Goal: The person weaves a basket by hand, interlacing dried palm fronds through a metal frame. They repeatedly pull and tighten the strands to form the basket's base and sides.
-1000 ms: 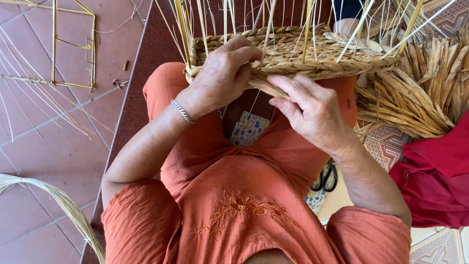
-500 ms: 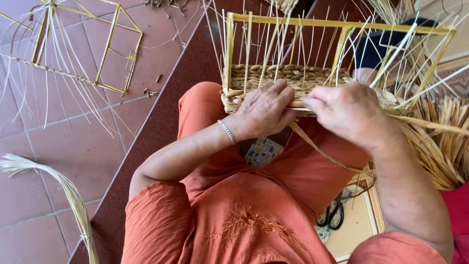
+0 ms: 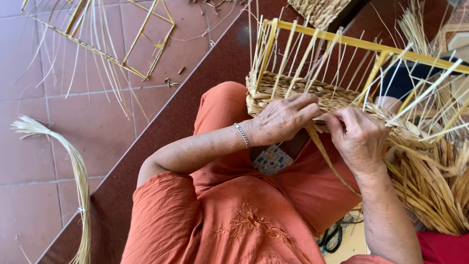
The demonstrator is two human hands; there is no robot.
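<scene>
Hands meet on the half-woven straw basket on a yellow frame (image 3: 293,95), which rests on the person's orange-clad lap. Left hand (image 3: 283,117) presses curled fingers on the braided rim; right hand (image 3: 359,139) pinches a flat straw strand (image 3: 332,164) trailing downward.

A bare yellow wire frame (image 3: 146,36) strung with loose straw lies on the red tiled floor (image 3: 44,127) at upper left, a curved bundle of pale straw (image 3: 73,166) tied near its lower end resting close by. A heap of dried reeds (image 3: 430,186) is piled at right, above a red cloth (image 3: 442,249). Black-handled scissors (image 3: 333,237) lie below the orange-clad knee.
</scene>
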